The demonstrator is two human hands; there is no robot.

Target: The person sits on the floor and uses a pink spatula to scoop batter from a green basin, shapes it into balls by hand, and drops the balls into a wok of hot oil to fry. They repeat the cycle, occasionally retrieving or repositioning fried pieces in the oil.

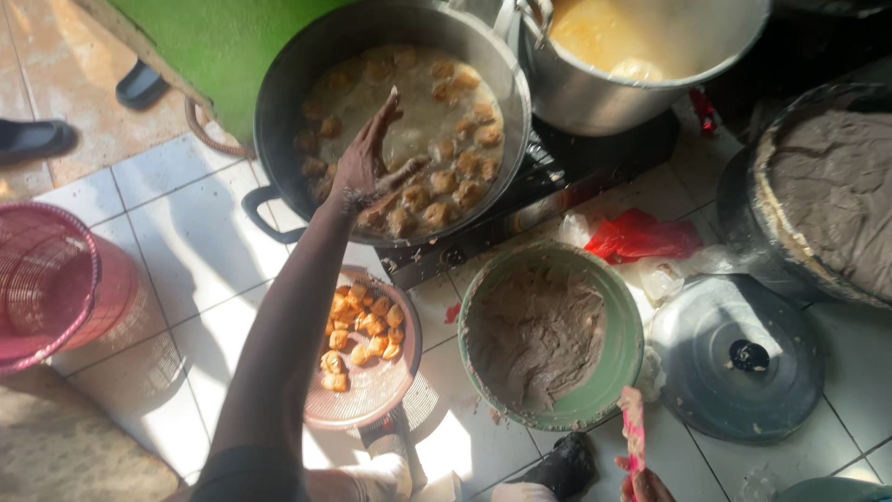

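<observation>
My left hand [365,160] reaches over a wide dark pot [279,88] of pale oil in which several brown fritters [446,186] float. Its fingers are spread, smeared with batter, and hold nothing. At the bottom edge my right hand [644,485] grips a pink utensil handle [634,429] that points up toward a green bowl [621,367] of grey-brown batter. A round pink strainer [372,395] under my left forearm carries several golden fried fritters [362,325].
The dark pot sits on a black stove [576,172] beside a silver pot [595,98] of yellow liquid. A large basin of batter [771,232] stands right, with a metal lid [706,363] and red bag [641,237] nearby. Left: a pink basket [46,279] and other people's shoes [37,139].
</observation>
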